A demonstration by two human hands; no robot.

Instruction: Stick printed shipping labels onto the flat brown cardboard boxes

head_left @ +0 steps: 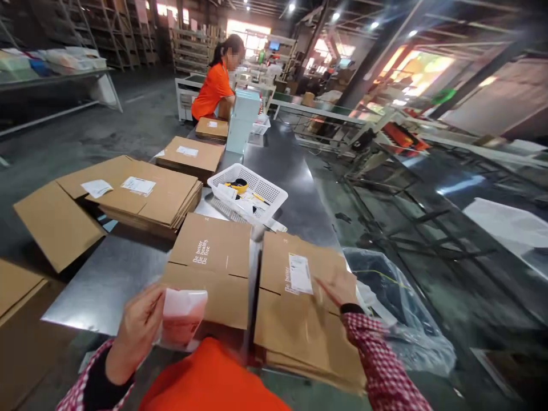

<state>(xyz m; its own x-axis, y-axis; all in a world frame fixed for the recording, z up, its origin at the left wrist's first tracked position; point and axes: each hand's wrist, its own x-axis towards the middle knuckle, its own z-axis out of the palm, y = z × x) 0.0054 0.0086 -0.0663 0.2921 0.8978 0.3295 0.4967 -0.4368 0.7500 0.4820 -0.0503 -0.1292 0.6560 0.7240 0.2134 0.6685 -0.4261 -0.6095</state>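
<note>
My left hand [143, 322] is closed on the edge of a translucent, whitish sheet [185, 314], with the orange clothing showing through it. Just behind that sheet lies a flat cardboard box [214, 245] printed with white lettering. My right hand [338, 285] rests over a second stack of flat cardboard boxes [295, 325], fingers stretched out and slightly blurred. Its fingertips are at the right edge of a white printed label [301, 274], which lies on the top box and partly covers the lettering there.
A white plastic basket [274, 208] holds a yellow tape roll and small items. Labelled stacks of flat boxes [158, 188] line the metal table's left side. Clear plastic wrap [402, 325] lies at right. Beyond a pale blue box [244, 123] stands a person in orange [214, 88].
</note>
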